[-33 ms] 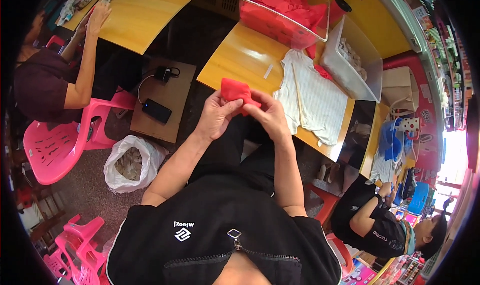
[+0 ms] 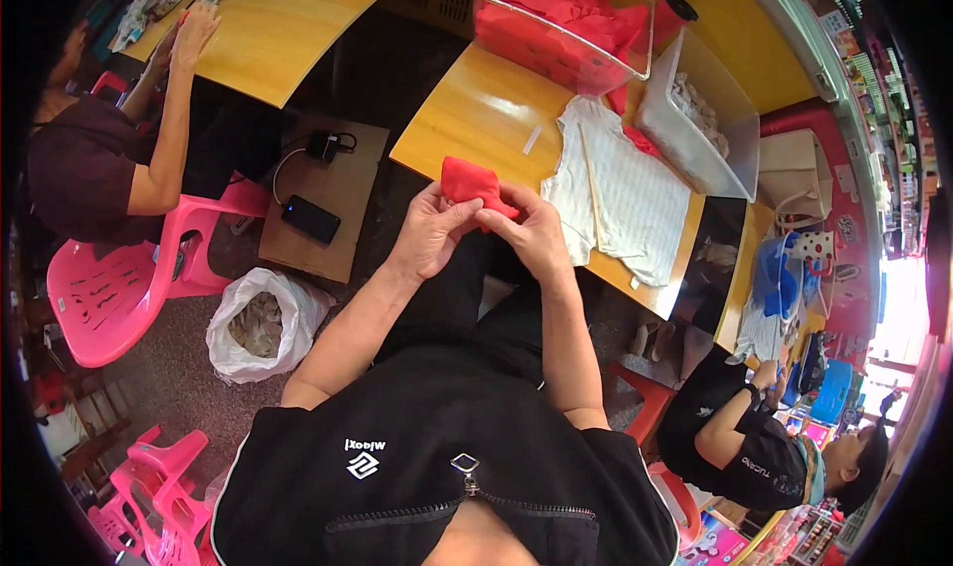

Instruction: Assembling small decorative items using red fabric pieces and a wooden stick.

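A small piece of red cloth [image 2: 470, 182] is held up between my two hands, over my lap and just off the table's near edge. My left hand [image 2: 433, 234] pinches its lower left part, thumb on top. On the other side, my right hand [image 2: 532, 230] has its thumb and fingers closed on the cloth's lower right corner. The cloth's upper part stands up flat above my fingertips; its lower edge is partly hidden by them. Right of my hands, a white striped garment [image 2: 635, 209] lies spread on the yellow table [image 2: 476, 109], with a thin wooden stick [image 2: 593, 184] across it.
A clear bin of red cloth [image 2: 556, 55] and a clear bin with pale pieces [image 2: 695, 119] stand at the back. A white sack [image 2: 260, 326] sits on the floor at left, near a phone [image 2: 311, 219] on a low board. Co-workers sit at left and right.
The red cloth and my hands have shifted very slightly; both hands keep the same hold on it.
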